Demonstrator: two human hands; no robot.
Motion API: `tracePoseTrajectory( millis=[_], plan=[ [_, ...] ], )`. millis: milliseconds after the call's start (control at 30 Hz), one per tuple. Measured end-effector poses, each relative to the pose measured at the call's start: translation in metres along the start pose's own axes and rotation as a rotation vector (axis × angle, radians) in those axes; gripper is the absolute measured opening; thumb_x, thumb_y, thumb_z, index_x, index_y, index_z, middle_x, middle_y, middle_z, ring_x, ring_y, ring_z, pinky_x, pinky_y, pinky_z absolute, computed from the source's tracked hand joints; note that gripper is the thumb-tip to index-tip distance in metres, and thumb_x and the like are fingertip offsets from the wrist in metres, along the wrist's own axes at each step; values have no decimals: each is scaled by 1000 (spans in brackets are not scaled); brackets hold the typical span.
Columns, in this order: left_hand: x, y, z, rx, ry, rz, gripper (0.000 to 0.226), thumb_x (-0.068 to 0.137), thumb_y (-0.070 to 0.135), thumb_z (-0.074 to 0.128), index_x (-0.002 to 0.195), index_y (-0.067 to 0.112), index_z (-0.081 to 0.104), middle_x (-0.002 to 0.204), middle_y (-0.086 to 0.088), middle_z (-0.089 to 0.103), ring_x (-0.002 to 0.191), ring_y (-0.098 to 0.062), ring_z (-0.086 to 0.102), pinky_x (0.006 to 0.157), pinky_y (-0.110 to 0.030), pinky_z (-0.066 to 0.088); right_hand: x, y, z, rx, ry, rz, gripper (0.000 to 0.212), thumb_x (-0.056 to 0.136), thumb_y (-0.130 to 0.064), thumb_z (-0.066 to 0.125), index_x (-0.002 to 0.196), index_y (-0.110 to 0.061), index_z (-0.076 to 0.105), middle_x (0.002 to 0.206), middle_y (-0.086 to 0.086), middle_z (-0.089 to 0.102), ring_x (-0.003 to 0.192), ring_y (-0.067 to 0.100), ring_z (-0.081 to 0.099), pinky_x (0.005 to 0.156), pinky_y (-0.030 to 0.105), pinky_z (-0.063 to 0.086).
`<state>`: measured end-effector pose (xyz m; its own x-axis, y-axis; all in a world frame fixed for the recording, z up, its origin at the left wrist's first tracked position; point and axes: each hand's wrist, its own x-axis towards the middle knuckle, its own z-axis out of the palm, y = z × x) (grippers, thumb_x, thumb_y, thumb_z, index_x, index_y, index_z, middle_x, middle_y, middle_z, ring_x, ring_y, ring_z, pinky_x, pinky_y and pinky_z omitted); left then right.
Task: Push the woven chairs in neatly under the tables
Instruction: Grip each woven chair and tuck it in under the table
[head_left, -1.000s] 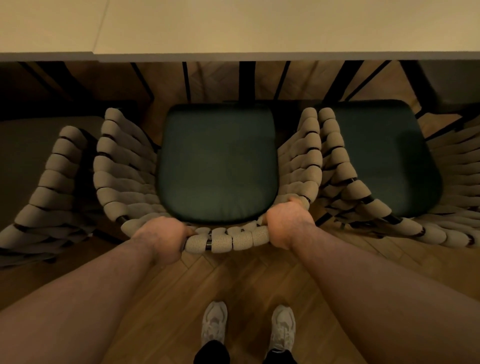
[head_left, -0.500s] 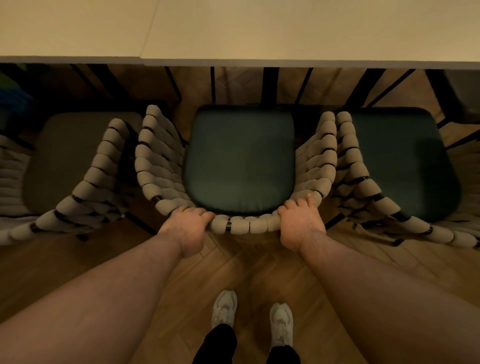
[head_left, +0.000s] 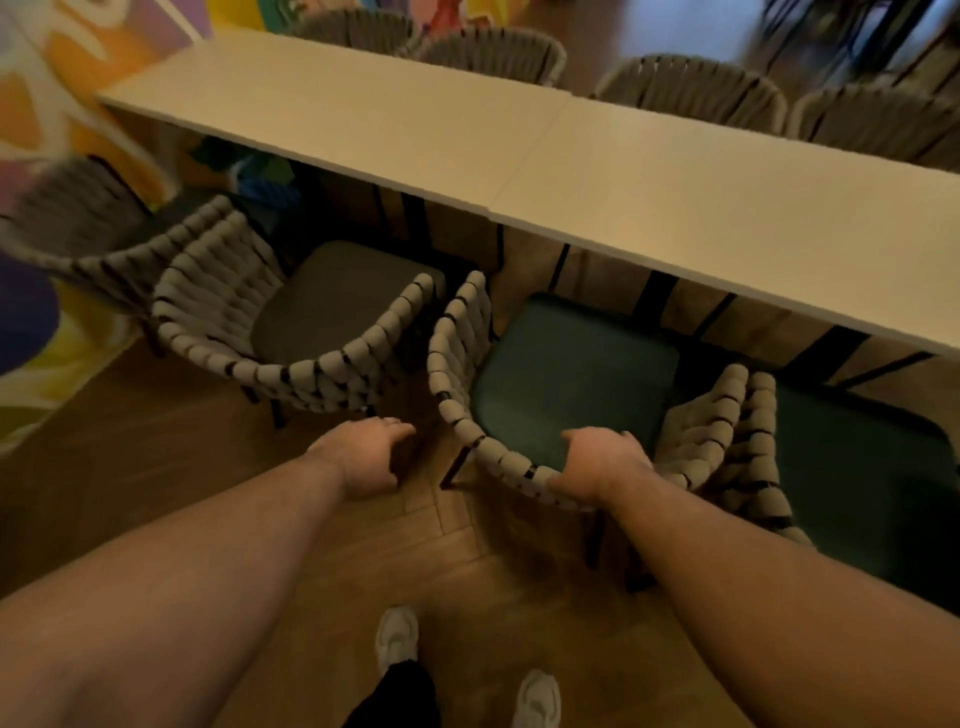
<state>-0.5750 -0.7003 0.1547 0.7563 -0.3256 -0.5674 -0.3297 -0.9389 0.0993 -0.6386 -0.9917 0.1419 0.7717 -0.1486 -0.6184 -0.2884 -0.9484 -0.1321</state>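
Wood floor (head_left: 156, 467), long pale tables (head_left: 727, 208). My left hand (head_left: 363, 457) hangs loose and empty. Right hand (head_left: 602, 465) lies over the back of the part-tucked green chair (head_left: 566, 374), grip unclear. Grey chair (head_left: 332, 306) sits skewed alongside; shoving could lock their arms.

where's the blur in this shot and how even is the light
Head view: motion blur smears the painted wall at left and the far chairs; the near green-cushioned chair is fairly sharp; the light is warm and dim, the tabletop brightest, with deep shadow under it.
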Motion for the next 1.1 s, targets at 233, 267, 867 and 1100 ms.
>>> tracePoseTrajectory(
  millis=[233,267,867,1100],
  plan=[
    [-49,-113,-20,-129,96,-177,84,95,27,74,166,36,30,171,5,34,154,-21,36,123,-39,37,3,-116,-26,7,30,-225,53,98,-43,71,147,-29,57,134,-2,67,136,21,58,130,59,21],
    [-53,-131,-20,-139,106,-199,84,95,26,74,166,36,30,171,5,35,154,-22,37,123,-39,37,6,-137,-27,-2,50,-254,50,98,-44,71,144,-31,58,131,-3,68,135,21,59,130,60,21],
    [30,-430,-74,100,58,-87,108,89,35,80,170,29,10,177,0,18,163,-26,15,131,-46,18,126,-423,-13,-24,24,-176,63,92,-45,74,151,-32,54,145,-1,63,141,26,54,129,60,17],
    [116,-462,-88,122,33,-34,111,86,33,83,170,29,10,176,1,19,162,-25,16,132,-46,15,196,-448,-25,-35,-3,-173,66,91,-47,74,150,-28,52,148,0,57,142,26,50,127,59,24]
  ],
)
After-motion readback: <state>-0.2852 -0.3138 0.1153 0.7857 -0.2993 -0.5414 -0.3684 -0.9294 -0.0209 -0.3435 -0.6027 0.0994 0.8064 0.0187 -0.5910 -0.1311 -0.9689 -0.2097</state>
